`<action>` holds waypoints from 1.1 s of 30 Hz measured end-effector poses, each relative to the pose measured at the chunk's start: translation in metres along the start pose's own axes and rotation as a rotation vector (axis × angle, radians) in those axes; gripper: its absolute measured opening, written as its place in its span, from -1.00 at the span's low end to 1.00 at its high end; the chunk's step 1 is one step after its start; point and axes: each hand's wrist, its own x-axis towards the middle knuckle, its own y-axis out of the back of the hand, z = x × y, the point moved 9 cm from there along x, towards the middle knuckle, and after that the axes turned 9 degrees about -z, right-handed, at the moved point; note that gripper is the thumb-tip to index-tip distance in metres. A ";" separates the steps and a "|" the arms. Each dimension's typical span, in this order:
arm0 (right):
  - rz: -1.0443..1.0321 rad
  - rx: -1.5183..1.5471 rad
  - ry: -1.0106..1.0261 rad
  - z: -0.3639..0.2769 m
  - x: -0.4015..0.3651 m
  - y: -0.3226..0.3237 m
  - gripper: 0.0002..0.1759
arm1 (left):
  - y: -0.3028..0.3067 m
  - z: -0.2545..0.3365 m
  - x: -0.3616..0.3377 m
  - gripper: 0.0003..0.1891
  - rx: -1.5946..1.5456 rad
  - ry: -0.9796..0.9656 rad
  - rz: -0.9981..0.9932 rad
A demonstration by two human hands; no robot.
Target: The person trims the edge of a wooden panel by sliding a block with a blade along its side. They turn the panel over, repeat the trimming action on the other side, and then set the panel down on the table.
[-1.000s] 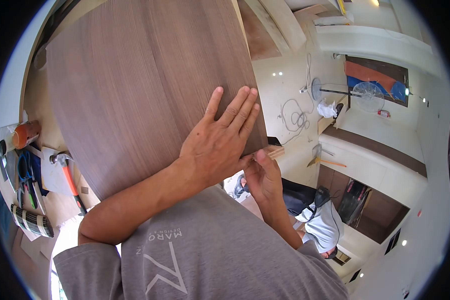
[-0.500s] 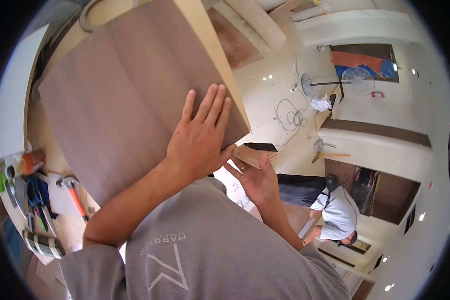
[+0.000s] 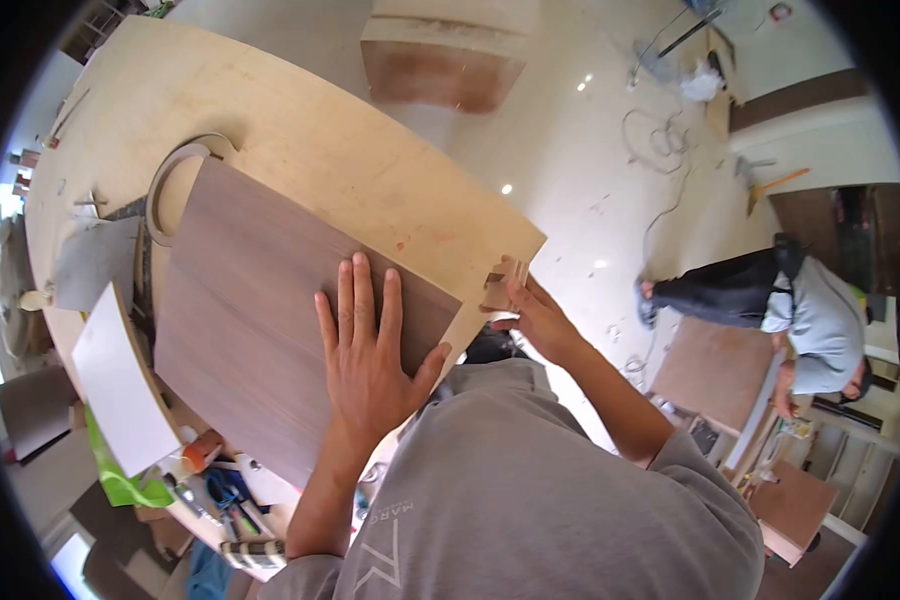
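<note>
My left hand (image 3: 365,370) lies flat on a brown wood-grain panel (image 3: 260,300), fingers stretched and slightly spread, the thumb reaching toward the panel's near right corner. Beneath the panel is a pale plywood worktop (image 3: 370,160). In my right hand (image 3: 542,318) is a small wooden block (image 3: 503,284), pinched between thumb and fingers at the worktop's right corner, just beyond the panel. Its underside is hidden.
A curled roll of edging strip (image 3: 160,190) sits by the panel's far left corner. A white board (image 3: 122,380), scissors (image 3: 222,488) and other tools lie at left. Another person (image 3: 820,330) bends over work at right; a cable (image 3: 660,150) trails on the floor.
My view has swung, showing more of the worktop. My right hand has brought the block from below the panel's corner up to the worktop's corner. My left hand stays flat on the panel.
</note>
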 end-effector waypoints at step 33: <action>-0.551 -0.073 0.180 -0.038 0.079 0.018 0.28 | -0.018 0.036 0.028 -0.23 0.154 0.412 0.104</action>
